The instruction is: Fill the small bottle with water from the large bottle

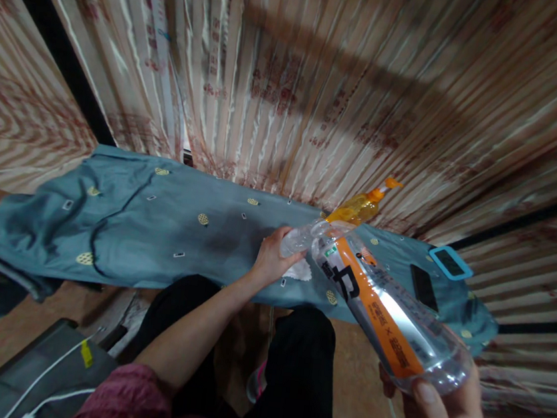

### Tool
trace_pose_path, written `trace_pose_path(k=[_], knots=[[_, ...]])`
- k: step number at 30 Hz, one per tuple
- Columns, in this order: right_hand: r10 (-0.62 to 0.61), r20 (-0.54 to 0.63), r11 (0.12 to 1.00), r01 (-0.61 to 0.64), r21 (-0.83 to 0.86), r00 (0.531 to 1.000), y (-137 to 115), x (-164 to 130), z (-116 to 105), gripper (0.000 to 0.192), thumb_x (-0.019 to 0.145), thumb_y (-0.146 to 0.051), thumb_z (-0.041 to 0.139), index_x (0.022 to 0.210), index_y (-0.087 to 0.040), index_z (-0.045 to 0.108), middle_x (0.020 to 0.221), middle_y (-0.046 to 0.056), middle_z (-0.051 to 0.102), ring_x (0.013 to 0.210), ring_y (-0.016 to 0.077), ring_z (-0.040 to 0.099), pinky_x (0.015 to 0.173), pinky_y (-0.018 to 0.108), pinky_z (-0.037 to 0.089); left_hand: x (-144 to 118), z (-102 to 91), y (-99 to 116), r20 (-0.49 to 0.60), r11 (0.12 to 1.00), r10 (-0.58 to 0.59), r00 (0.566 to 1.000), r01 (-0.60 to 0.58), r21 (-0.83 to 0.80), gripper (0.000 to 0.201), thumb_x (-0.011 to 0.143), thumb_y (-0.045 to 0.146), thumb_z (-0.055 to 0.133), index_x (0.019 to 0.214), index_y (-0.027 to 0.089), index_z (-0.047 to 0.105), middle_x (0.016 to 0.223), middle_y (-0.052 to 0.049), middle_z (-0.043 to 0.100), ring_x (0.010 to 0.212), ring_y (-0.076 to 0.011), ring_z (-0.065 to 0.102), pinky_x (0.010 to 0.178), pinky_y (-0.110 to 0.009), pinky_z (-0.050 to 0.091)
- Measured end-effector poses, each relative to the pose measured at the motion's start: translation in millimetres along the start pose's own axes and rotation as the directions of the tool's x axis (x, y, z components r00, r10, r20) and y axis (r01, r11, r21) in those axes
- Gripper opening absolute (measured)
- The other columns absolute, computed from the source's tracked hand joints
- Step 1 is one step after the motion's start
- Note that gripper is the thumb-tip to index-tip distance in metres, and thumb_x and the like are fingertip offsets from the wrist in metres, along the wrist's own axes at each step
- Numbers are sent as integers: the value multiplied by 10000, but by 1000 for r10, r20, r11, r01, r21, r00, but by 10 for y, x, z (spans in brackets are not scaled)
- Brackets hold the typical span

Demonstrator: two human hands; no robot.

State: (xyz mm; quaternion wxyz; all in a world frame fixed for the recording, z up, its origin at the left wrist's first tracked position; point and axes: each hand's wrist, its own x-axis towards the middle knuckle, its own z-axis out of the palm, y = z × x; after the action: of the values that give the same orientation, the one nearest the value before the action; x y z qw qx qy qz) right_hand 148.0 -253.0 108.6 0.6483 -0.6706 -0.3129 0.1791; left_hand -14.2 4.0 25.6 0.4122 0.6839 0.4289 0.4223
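My right hand (446,416) grips the base end of a large clear plastic bottle (392,309) with an orange, grey and black label. The bottle is tilted, its narrow end pointing up and left in the picture. My left hand (273,255) is closed around a small clear plastic container (300,238), whose exact kind I cannot make out. The container's end meets or overlaps the large bottle's narrow end; I cannot tell whether they touch. Just behind them is a pump bottle (356,208) of amber liquid with an orange pump head. A white tissue (299,269) lies below my left hand.
A blue-green patterned cloth (218,249) covers the long narrow table. A dark phone (423,287) and a blue-framed device (451,263) lie at the right. Pleated curtains (293,83) hang close behind. White cables (51,371) run over a dark box at lower left.
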Motion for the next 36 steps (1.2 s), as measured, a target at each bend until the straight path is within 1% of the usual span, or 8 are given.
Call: trace_pose_path(k=[7,13,19,23,25,28,32,36], knots=[[42,-17,999,-43,-14,999,-125,-49,81,928,799,-557,907,1611,-337,516,1417,114,584,749,175,586,597,313,437,-3,-7,2,-13,1000,1,1000,-1,9,504,794,294,927,1232,263,680,1265,-48,811,1205,-296,773,1090,-443,609],[64,-30,998,-65,-18,997,-172,-62,109,979,776,-576,919,1627,-329,502,1361,113,592,776,193,592,600,309,449,2,-6,-4,2,1000,-7,1000,7,8,512,802,294,924,1246,257,671,1267,-48,813,1205,-295,771,1098,-445,601],[19,-9,1000,-19,3,1000,-97,-30,55,915,801,-521,904,1607,-319,521,1373,123,588,781,188,589,569,285,461,6,-4,7,5,1000,-20,1000,20,17,514,804,277,919,1249,244,663,1291,-67,805,1228,-301,764,1106,-444,590],[17,1,1000,-17,-7,1000,-25,-9,10,940,814,-537,895,1638,-321,498,1408,131,585,781,187,599,576,289,470,2,-2,14,2,999,-23,1000,23,22,519,801,261,911,1254,240,658,1291,-74,805,1216,-301,765,1093,-444,591],[17,-15,1000,-17,2,1000,-22,-10,15,950,802,-543,904,1636,-317,508,1420,133,585,780,186,600,570,284,454,1,-3,14,6,1000,-20,1000,19,21,516,805,260,905,1258,239,658,1298,-75,803,1217,-301,763,1099,-449,587],[24,-31,1000,-23,18,999,-62,-23,44,951,773,-543,923,1613,-328,534,1384,121,596,767,190,598,568,293,439,2,-5,10,7,1000,-14,1000,14,17,507,806,280,910,1249,251,665,1291,-62,801,1218,-297,762,1101,-445,589],[54,-26,998,-55,-27,998,-144,-50,87,979,789,-574,904,1641,-338,485,1414,122,576,833,206,573,628,317,448,2,-1,3,-3,1000,-7,1000,7,10,506,797,289,923,1237,249,676,1250,-55,808,1200,-293,766,1093,-440,595],[67,-33,998,-68,-10,997,-195,-71,122,998,762,-573,921,1631,-326,497,1415,116,573,819,191,580,609,294,462,2,1,1,0,1000,-4,1000,4,6,508,805,285,915,1248,249,668,1276,-62,805,1213,-297,764,1097,-447,592]])
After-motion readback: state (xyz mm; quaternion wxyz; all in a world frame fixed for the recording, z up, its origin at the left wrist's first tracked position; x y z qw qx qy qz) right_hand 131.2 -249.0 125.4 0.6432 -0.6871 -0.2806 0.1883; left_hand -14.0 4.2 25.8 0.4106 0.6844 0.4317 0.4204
